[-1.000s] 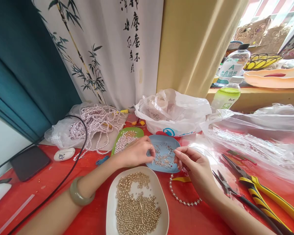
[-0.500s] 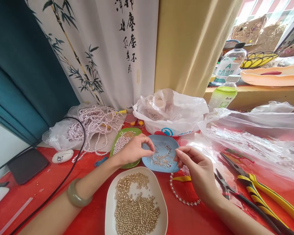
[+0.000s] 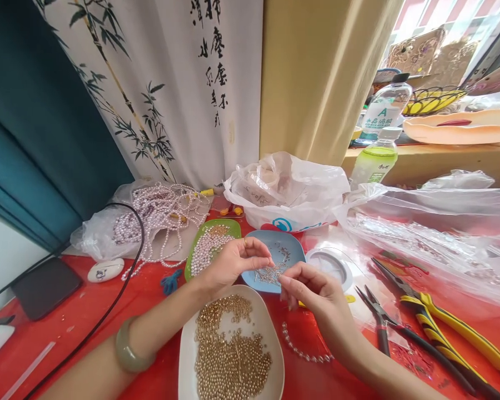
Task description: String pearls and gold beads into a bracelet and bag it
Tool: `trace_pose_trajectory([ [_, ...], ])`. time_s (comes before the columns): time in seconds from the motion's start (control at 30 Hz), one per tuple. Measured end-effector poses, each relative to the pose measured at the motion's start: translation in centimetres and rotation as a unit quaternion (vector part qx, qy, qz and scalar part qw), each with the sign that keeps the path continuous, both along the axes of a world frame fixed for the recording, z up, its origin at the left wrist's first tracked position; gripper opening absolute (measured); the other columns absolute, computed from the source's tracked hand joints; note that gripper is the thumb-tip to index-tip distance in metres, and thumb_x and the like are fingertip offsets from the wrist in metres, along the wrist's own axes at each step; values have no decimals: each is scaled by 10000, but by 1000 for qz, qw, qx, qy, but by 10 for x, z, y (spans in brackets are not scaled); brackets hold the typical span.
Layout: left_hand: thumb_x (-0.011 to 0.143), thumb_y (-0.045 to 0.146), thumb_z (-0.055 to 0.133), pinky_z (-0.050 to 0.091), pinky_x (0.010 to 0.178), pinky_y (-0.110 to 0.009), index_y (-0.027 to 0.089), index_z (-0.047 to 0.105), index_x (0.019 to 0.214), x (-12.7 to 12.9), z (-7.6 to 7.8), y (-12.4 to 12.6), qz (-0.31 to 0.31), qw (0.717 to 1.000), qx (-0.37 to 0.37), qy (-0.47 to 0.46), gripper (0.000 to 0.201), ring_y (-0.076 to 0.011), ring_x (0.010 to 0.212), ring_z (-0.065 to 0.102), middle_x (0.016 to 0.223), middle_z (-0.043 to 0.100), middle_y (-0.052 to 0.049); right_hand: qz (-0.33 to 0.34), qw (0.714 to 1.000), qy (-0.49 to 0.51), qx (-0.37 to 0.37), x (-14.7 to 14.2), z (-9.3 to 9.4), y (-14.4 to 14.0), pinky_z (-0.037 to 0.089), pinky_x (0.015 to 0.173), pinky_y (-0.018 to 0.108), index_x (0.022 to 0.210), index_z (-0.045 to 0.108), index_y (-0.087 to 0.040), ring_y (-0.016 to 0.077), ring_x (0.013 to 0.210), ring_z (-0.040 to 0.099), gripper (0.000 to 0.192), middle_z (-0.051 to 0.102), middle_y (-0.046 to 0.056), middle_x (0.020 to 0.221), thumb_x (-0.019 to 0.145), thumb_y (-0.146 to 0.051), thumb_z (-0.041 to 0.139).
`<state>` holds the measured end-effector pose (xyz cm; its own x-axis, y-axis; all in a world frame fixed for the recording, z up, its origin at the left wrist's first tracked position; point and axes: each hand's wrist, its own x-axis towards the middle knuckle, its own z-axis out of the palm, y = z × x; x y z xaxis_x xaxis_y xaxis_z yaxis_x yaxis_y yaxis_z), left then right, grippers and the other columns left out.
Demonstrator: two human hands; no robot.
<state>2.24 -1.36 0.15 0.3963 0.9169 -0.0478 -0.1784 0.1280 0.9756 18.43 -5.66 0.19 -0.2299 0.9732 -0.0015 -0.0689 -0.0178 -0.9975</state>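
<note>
Across red tabletop (image 3: 87, 311): cream tray (image 3: 187, 361) of gold beads (image 3: 229, 355) nearest camera, blue plate (image 3: 294, 244) just beyond. Right hand (image 3: 319, 289) and left hand (image 3: 235, 260) near each other at plate's front edge, thumb and index pinched on both; contents too small to tell. Pearl strand (image 3: 312, 357) between tray and right forearm, link to fingers unclear. Small metal pins (image 3: 266, 275) in plate. Step looks like fine fingertip work; next move likely calls for steady pinches, close alignment.
</note>
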Motion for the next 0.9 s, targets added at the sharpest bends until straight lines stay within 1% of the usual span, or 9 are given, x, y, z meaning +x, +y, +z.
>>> trace_pose_trajectory([
  [0.1, 641, 152, 697, 408, 679, -227, 132, 585, 709, 1, -1, -2, -2, 999, -29, -30, 132, -96, 667, 566, 673, 624, -8, 6, 1000, 1, -17, -1, -1, 0, 379, 480, 211, 568, 552, -168, 79, 460, 466, 209, 538, -32, 498, 713, -311, 596],
  [0.2, 638, 158, 701, 411, 688, -235, 133, 583, 708, 1, -1, -2, -7, 999, -33, -38, 139, -100, 670, 570, 673, 630, -10, 12, 1000, 3, -27, -1, -2, -1, 376, 483, 212, 567, 549, -168, 77, 452, 463, 205, 537, -37, 487, 712, -305, 596],
  [0.47, 643, 167, 694, 409, 710, -266, 144, 581, 712, 1, -3, -3, -13, 1000, -4, 4, 135, -121, 701, 575, 699, 636, -10, 12, 999, 3, -38, -2, -2, 0, 355, 480, 211, 553, 542, -165, 73, 436, 452, 213, 536, -39, 476, 713, -295, 592],
  [0.77, 658, 150, 678, 403, 719, -262, 144, 575, 712, 0, -2, -3, -18, 1000, 3, 10, 117, -114, 705, 572, 697, 631, -2, 17, 999, -4, -36, -3, -2, -1, 337, 493, 213, 560, 539, -164, 73, 443, 448, 206, 534, -42, 475, 723, -282, 584],
  [0.9, 653, 156, 682, 407, 707, -258, 143, 579, 706, 0, 0, -3, -12, 998, 39, 46, 117, -114, 706, 565, 700, 612, 3, 14, 999, -2, -38, -3, -2, -1, 334, 484, 216, 547, 535, -167, 76, 431, 438, 212, 519, -48, 453, 719, -280, 585],
])
